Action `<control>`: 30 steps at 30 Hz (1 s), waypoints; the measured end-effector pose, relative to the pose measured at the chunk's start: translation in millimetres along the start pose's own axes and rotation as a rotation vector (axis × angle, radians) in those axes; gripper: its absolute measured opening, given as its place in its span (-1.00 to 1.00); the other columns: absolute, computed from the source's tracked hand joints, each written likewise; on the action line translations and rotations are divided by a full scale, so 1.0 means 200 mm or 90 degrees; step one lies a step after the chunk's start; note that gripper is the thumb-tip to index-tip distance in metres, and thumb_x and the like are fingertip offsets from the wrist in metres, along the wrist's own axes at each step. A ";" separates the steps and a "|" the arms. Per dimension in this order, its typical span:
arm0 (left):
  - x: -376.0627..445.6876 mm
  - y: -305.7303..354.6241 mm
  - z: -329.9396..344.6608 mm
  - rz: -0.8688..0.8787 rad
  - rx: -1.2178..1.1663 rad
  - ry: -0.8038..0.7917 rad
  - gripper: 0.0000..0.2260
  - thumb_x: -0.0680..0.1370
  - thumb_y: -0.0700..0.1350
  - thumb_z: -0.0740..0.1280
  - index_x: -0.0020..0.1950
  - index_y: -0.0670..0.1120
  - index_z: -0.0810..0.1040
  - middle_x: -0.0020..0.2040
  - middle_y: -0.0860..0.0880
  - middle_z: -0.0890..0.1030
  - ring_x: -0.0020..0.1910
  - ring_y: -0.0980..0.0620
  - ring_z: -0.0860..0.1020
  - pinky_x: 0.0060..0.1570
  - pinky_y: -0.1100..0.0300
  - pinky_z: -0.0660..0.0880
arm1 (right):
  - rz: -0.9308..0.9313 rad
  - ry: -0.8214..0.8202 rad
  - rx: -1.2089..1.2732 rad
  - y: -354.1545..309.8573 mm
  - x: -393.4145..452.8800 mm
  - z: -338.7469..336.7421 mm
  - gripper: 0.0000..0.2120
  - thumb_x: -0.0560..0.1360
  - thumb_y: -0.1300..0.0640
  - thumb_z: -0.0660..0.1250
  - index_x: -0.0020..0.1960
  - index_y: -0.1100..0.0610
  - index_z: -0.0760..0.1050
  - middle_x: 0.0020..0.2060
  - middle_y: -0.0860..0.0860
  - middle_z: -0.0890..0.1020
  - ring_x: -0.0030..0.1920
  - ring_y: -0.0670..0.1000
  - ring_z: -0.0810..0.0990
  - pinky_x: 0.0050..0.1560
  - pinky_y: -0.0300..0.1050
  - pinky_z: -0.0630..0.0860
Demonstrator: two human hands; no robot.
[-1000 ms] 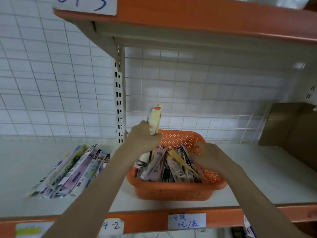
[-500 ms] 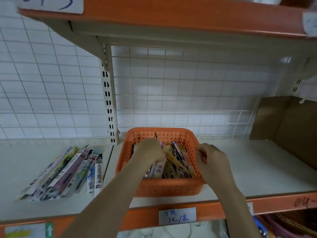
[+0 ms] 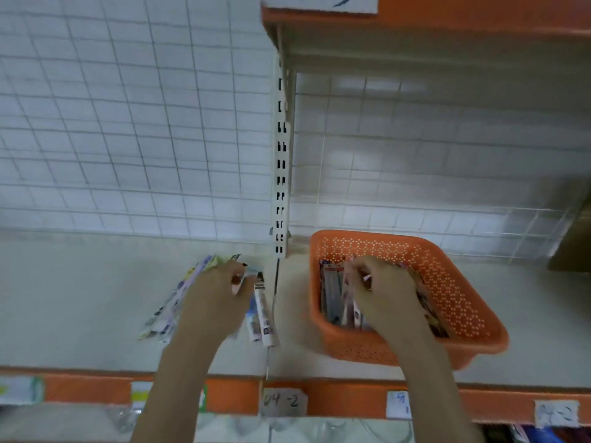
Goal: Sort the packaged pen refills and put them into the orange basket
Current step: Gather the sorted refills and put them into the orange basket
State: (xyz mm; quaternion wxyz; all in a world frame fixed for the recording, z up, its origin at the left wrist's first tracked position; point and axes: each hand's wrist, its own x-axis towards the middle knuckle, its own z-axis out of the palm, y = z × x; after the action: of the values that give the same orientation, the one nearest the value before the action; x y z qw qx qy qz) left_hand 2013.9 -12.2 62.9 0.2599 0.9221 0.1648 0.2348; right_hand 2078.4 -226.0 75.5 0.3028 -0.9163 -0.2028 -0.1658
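The orange basket (image 3: 463, 302) stands on the white shelf, right of centre, with several packaged pen refills (image 3: 332, 292) on end inside it. My right hand (image 3: 383, 292) is inside the basket, fingers curled round those packets. A loose pile of packaged refills (image 3: 164, 310) lies flat on the shelf to the left of the basket. My left hand (image 3: 217, 295) rests on that pile, its fingertips curled onto the packets at the far end. One white packet (image 3: 263, 311) lies beside my left hand. The picture is blurred.
A slotted white upright post (image 3: 281, 161) rises behind the gap between pile and basket. An orange upper shelf (image 3: 447, 24) overhangs the basket. A brown cardboard box (image 3: 572, 247) stands at the far right. The orange shelf front edge (image 3: 335, 398) carries paper labels.
My left hand has left the basket and moved left onto the pile of packets. My right hand has stayed in the basket. The view has swung to the left.
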 end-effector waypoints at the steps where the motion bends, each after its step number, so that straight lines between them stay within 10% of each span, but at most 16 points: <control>1: -0.02 -0.10 -0.03 -0.027 -0.002 0.003 -0.81 0.54 -0.02 0.26 0.00 -0.09 0.59 -0.09 -0.06 0.66 -0.07 -0.08 0.60 -0.07 0.16 0.46 | -0.008 -0.007 0.000 -0.06 0.02 0.03 -0.85 0.56 0.13 0.20 0.01 0.09 0.54 -0.17 -0.01 0.64 -0.17 -0.02 0.60 -0.06 -0.05 0.54; 15: -0.01 -0.87 -0.23 -0.225 0.001 0.071 -0.80 0.54 -0.06 0.28 0.07 -0.13 0.57 -0.10 -0.08 0.66 -0.07 -0.15 0.59 -0.04 0.08 0.45 | -0.023 -0.059 0.026 -0.51 -0.01 0.73 -0.85 0.56 0.18 0.20 -0.03 0.12 0.56 -0.16 0.03 0.63 -0.21 -0.01 0.56 -0.28 -0.26 0.39; 23: 0.16 -0.71 -0.07 -0.231 0.077 -0.156 -0.29 0.46 0.32 0.19 0.40 -0.18 0.27 0.30 -0.19 0.42 0.29 -0.19 0.38 0.22 -0.01 0.36 | 0.143 -0.051 0.045 -0.36 -0.04 0.75 -0.87 0.56 0.17 0.19 0.03 0.08 0.50 -0.10 -0.02 0.58 -0.18 -0.10 0.57 -0.23 -0.25 0.52; 30: 0.28 -0.62 0.00 -0.216 0.117 -0.296 -0.42 0.44 0.15 0.35 0.25 -0.22 0.31 0.17 -0.19 0.44 0.15 -0.19 0.45 0.09 0.00 0.44 | 0.183 -0.029 0.008 -0.28 -0.08 0.74 -0.93 0.55 0.16 0.23 -0.06 0.05 0.47 -0.15 -0.02 0.52 -0.15 -0.06 0.52 -0.20 -0.31 0.43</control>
State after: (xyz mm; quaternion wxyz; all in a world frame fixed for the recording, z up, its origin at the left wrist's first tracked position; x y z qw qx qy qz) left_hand 2037.9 111.7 13.1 0.2414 0.9300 0.2733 -0.0457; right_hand 2064.6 -96.7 -15.8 0.3244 -0.9376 -0.0778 -0.0985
